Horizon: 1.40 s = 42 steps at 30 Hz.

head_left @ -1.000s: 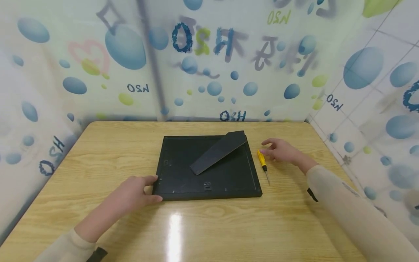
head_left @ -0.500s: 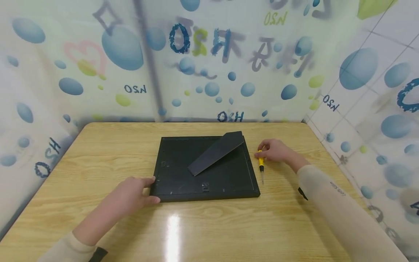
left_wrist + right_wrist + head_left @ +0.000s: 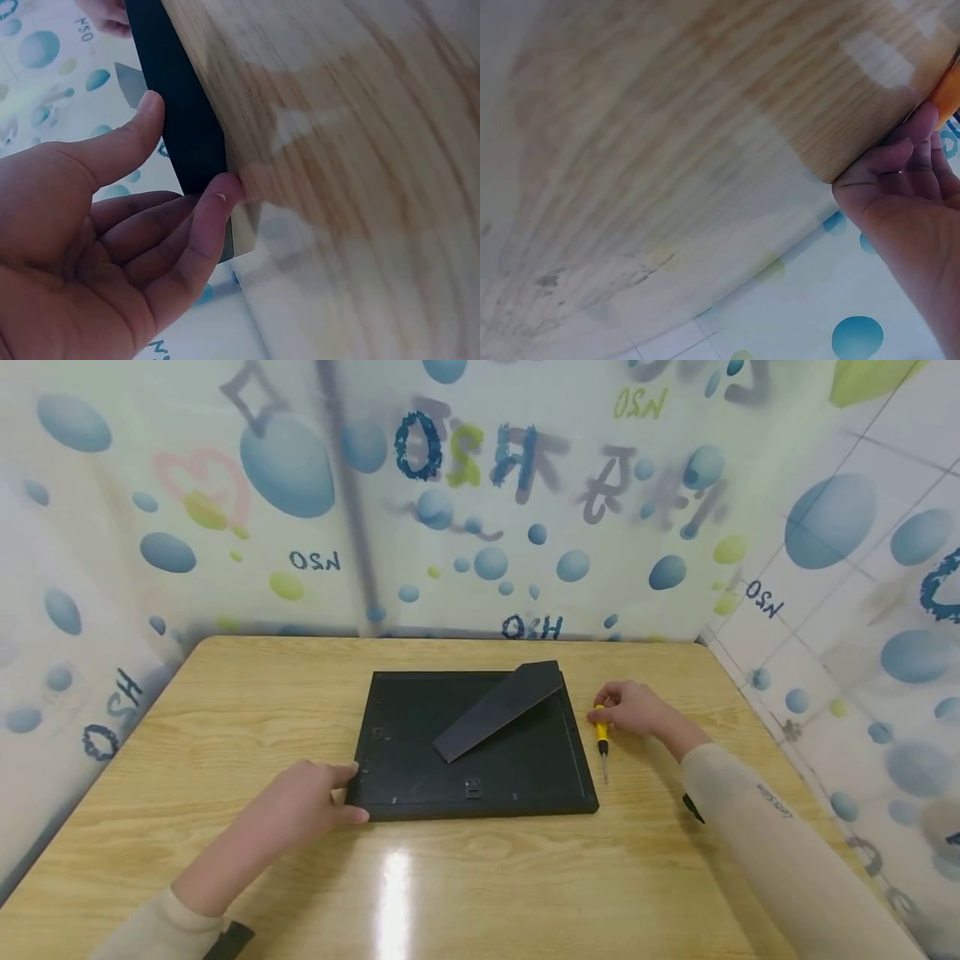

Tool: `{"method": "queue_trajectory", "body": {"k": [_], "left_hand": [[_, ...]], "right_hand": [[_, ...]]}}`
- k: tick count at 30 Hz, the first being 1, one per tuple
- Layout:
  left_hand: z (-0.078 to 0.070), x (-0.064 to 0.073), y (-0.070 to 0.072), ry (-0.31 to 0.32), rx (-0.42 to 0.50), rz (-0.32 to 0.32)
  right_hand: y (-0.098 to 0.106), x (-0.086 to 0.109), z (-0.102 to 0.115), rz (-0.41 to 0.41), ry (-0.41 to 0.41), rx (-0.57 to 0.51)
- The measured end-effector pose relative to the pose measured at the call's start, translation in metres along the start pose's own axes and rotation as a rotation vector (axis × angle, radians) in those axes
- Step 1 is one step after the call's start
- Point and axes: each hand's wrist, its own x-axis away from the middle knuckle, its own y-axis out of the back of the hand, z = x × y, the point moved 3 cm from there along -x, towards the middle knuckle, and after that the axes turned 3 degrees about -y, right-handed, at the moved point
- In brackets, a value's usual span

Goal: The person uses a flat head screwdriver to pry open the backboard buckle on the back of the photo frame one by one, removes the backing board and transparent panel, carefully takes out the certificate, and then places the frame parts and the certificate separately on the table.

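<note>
A black picture frame (image 3: 408,710) lies back side up on the table, its easel stand (image 3: 498,714) slanting across the back. My left hand (image 3: 296,802) holds the frame's near left corner. In the left wrist view the thumb presses one side of the frame's dark edge (image 3: 184,105) while the fingers curl at its corner. To the right of the frame, my right hand (image 3: 633,706) pinches the handle end of a yellow screwdriver (image 3: 602,731), whose metal tip points toward me. Only a bit of the orange-looking handle (image 3: 949,94) shows in the right wrist view.
The light wooden table (image 3: 480,885) reaches back to a patterned curtain (image 3: 480,527) printed with blue and green drops. A tiled-looking side covering (image 3: 832,602) borders the table on the right. Small metal clips (image 3: 472,788) sit on the frame's back.
My right hand has closed its fingers on the screwdriver's handle, and the screwdriver has turned to point more straight toward me. The left hand and the frame have stayed put.
</note>
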Motion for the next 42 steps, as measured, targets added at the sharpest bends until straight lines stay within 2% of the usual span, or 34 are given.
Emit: {"method": "queue_trajectory", "body": {"k": [6, 9, 14, 20, 29, 31, 34, 37, 39, 42], "left_hand": [[-0.004, -0.006, -0.006, -0.029, 0.034, -0.024], [-0.005, -0.01, -0.003, -0.023, 0.002, -0.024], [-0.007, -0.017, 0.003, -0.055, -0.046, 0.013], [-0.002, -0.023, 0.0, -0.045, 0.015, 0.113], [0.002, -0.026, 0.001, -0.042, 0.001, 0.116], [0.002, -0.026, 0.0, -0.045, 0.0, 0.121], [0.001, -0.025, 0.0, -0.05, 0.0, 0.128], [0.002, -0.022, 0.0, -0.047, 0.007, 0.134], [0.003, -0.02, -0.001, -0.042, 0.018, 0.138], [0.005, -0.016, -0.003, -0.039, 0.04, 0.152]], "right_hand": [[-0.002, -0.002, 0.001, 0.0, 0.017, 0.002], [-0.005, -0.004, 0.002, 0.009, 0.037, -0.001], [-0.004, -0.002, 0.005, 0.0, 0.055, -0.01], [-0.006, -0.003, 0.003, 0.006, 0.044, -0.01], [0.0, -0.003, -0.005, -0.009, 0.051, -0.045], [0.006, 0.001, -0.009, 0.014, 0.046, -0.083], [0.026, 0.012, -0.01, 0.016, 0.055, -0.115], [0.056, 0.024, -0.003, -0.062, 0.067, -0.105], [0.072, 0.031, 0.006, -0.122, 0.071, -0.143], [0.08, 0.038, 0.024, -0.157, 0.106, -0.226]]}}
